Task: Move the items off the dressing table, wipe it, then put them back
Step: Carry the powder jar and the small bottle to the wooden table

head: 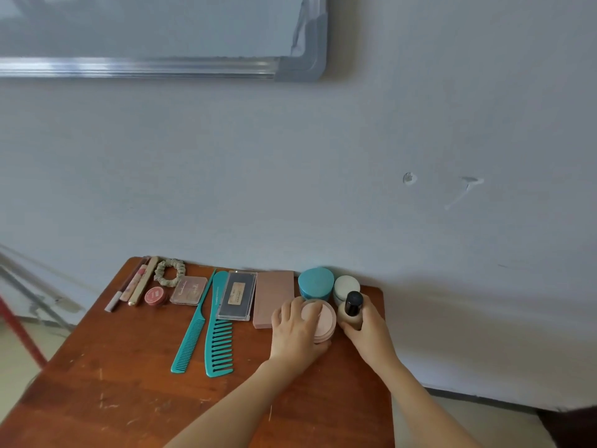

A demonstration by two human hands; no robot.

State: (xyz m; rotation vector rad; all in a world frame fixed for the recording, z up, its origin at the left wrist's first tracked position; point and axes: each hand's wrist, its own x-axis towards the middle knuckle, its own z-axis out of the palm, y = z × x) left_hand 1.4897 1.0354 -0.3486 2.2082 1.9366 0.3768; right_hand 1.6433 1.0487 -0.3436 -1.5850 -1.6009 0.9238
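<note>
Two hands hold make-up things at the back right of the brown tabletop [113, 383].

The left hand [297, 331] lies on a round pink box [323, 321], and its fingers [308, 313] curl over the lid and grip it. The right hand [368, 328] holds a tan bottle [352, 313] with a black cap, with its fingers wrapped round it. Both things stand on the tabletop, just in front of a blue jar [316, 282] and a white jar [345, 287] by the wall. To the left lie a pink flat box [274, 299], a dark case [237, 294], a wide green comb [219, 328], a thin green comb [193, 324] and a clear pink case [189, 290]. The dark case has a label, the wide comb has tiny letters and the clear case has curly writing, all too small to read.
</note>
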